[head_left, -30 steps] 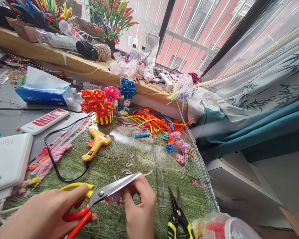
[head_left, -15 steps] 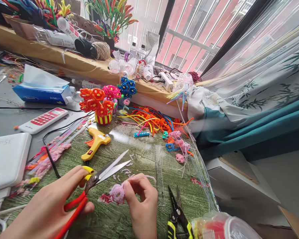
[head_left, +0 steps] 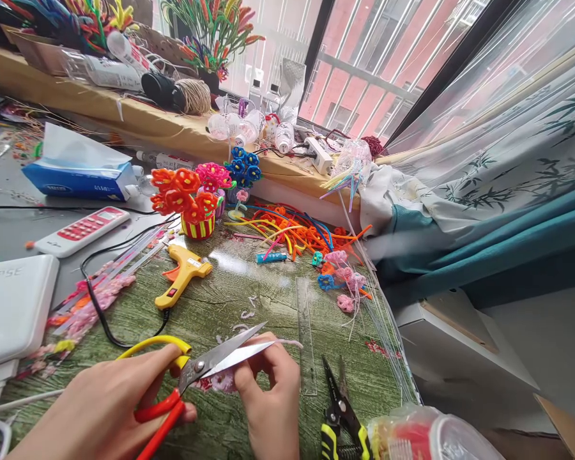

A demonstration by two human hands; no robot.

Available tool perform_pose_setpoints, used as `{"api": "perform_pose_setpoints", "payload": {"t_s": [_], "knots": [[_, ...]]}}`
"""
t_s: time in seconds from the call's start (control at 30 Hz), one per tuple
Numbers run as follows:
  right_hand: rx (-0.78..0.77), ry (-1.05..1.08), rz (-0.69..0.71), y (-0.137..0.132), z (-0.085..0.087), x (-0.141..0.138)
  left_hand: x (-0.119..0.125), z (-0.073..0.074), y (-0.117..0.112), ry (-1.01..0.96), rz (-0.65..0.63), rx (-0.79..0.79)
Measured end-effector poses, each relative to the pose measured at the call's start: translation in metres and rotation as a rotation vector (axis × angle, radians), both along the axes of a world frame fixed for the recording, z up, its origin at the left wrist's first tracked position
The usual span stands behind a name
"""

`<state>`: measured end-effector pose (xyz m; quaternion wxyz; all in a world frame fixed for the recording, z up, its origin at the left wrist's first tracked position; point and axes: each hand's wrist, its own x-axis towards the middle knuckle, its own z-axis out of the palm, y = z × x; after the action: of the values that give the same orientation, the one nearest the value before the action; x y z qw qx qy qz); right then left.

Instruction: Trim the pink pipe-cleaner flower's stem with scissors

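Note:
My left hand (head_left: pixel 100 409) grips scissors (head_left: pixel 196 369) with one yellow and one red handle; the blades are slightly apart and point right. My right hand (head_left: pixel 271 402) pinches a small pink fuzzy flower piece (head_left: pixel 220 382), mostly hidden behind the blades and my fingers. A thin pink strand (head_left: pixel 287 342) sticks out beyond my fingertips. Both hands hover low over the green wood-patterned mat (head_left: pixel 249 300) at its near edge.
A yellow glue gun (head_left: pixel 182 275) with a black cord, a clear ruler (head_left: pixel 305 332) and yellow-black pliers (head_left: pixel 340 415) lie nearby. Pipe-cleaner flower pots (head_left: pixel 191 204), loose coloured stems (head_left: pixel 287 233), a tissue pack (head_left: pixel 76 172), a remote (head_left: pixel 84 230) and a white box (head_left: pixel 14 306) surround the mat.
The scissors opened wide and lifted off the pink piece half a second ago; now they have come back down over it with the blades nearly closed. My right hand stayed in place.

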<state>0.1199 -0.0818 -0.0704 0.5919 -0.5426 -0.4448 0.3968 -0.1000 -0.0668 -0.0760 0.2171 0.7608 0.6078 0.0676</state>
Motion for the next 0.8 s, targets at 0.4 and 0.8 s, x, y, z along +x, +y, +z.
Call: {"api": "perform_pose_setpoints", "payload": {"t_s": [0.4, 0.8], "knots": [[-0.002, -0.099, 0.033, -0.001, 0.014, -0.001, 0.012, 0.02, 0.007, 0.088, -0.032, -0.1], [-0.002, -0.197, 0.037, -0.001, 0.01, 0.0, 0.009, 0.013, 0.008, 0.079, -0.018, -0.098]]}}
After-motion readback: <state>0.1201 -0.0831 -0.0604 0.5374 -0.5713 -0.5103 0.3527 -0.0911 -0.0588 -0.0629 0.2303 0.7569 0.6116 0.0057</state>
